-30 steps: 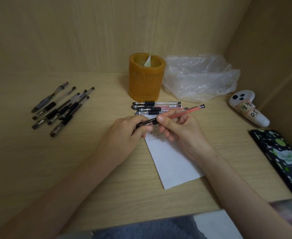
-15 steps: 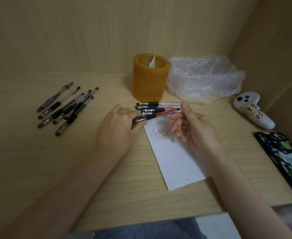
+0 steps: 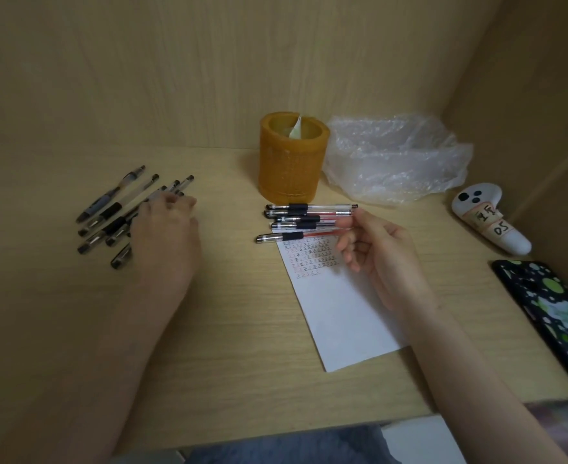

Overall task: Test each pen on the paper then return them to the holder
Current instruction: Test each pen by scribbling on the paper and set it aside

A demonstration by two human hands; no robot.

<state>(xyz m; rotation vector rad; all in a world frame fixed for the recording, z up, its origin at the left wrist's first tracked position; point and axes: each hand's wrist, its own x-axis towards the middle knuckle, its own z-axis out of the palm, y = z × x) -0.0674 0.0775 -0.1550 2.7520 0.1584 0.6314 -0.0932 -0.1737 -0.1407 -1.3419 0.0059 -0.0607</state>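
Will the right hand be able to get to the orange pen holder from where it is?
Probably yes. The orange pen holder stands just beyond the right hand, with only flat-lying pens between them, though it seems to pinch a red pen.

Orange holder (image 3: 289,162) stands upright — capped pens (image 3: 309,216) lie flat along the far edge of marked paper (image 3: 343,313).

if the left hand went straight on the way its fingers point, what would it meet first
The loose pens at the left; the left hand overlaps them, but blur hides any contact.
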